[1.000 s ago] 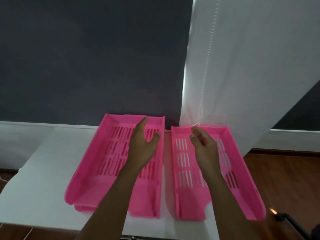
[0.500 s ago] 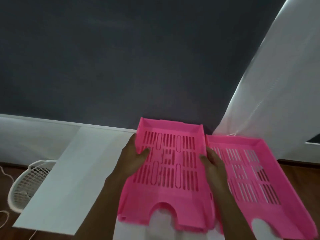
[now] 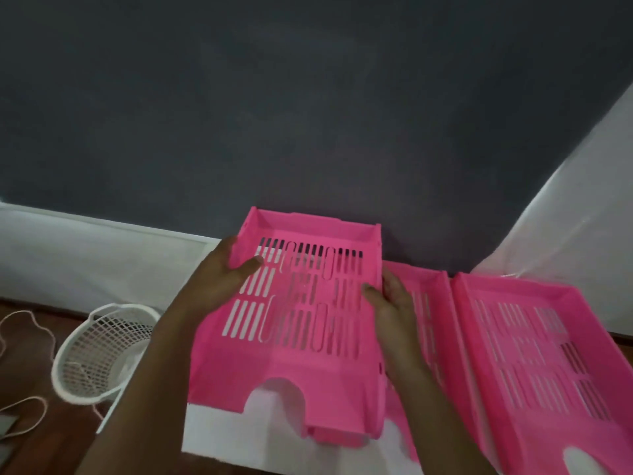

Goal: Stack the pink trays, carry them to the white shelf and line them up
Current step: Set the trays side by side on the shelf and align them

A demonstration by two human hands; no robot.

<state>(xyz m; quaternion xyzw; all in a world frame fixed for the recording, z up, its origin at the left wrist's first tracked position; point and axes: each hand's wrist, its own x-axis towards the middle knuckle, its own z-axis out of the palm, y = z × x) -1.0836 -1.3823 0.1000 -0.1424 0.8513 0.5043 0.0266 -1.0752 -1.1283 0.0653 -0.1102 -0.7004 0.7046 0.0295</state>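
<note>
Both my hands hold a pink slotted tray (image 3: pixel 301 365) raised a little above the white shelf top (image 3: pixel 219 437), its far end tilted up. My left hand (image 3: pixel 222 279) grips its left wall with the thumb inside. My right hand (image 3: pixel 390 303) grips its right wall. A second pink tray (image 3: pixel 428 296) lies just to the right, partly hidden under the held tray and my right arm. A third pink tray (image 3: pixel 534 341) lies flat beside that one at the far right.
A dark grey wall (image 3: pixel 308 114) stands right behind the trays. A white curtain (image 3: pixel 582 200) hangs at the right. On the wooden floor to the left are a white mesh basket (image 3: pixel 99 351) and a loose cord (image 3: pixel 20 323).
My hands went from hovering open over the trays to gripping the left tray's side walls. That tray has come up and to the left, uncovering another tray under it. The view swung left.
</note>
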